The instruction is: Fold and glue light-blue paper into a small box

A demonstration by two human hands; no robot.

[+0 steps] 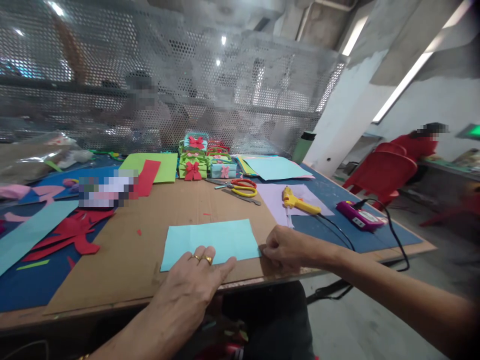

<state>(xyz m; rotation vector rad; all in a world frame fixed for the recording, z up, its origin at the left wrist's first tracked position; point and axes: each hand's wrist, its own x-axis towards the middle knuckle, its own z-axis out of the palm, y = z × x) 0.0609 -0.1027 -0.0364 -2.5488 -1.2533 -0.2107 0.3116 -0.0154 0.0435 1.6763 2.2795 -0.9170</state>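
Note:
A light blue sheet of paper (213,235) lies flat near the table's front edge, on a brown cardboard sheet (123,235). It has faint crease lines. My left hand (195,275), with two gold rings, rests on its lower edge with fingers stretched out. At the sheet's lower right corner, my right hand (287,247) is closed, its curled fingertips meeting the paper's edge. Beyond the sheet lie scissors (243,188) with red and yellow handles. To the right, a yellow glue gun (300,202) rests on lilac paper (268,200).
Small paper boxes with bows (193,165) stand at the back, beside stacked coloured sheets (279,168) and a green bottle (303,147). Red scraps (80,230) lie left. A purple device (360,216) with a black cord sits right. A person in red (416,150) sits beyond.

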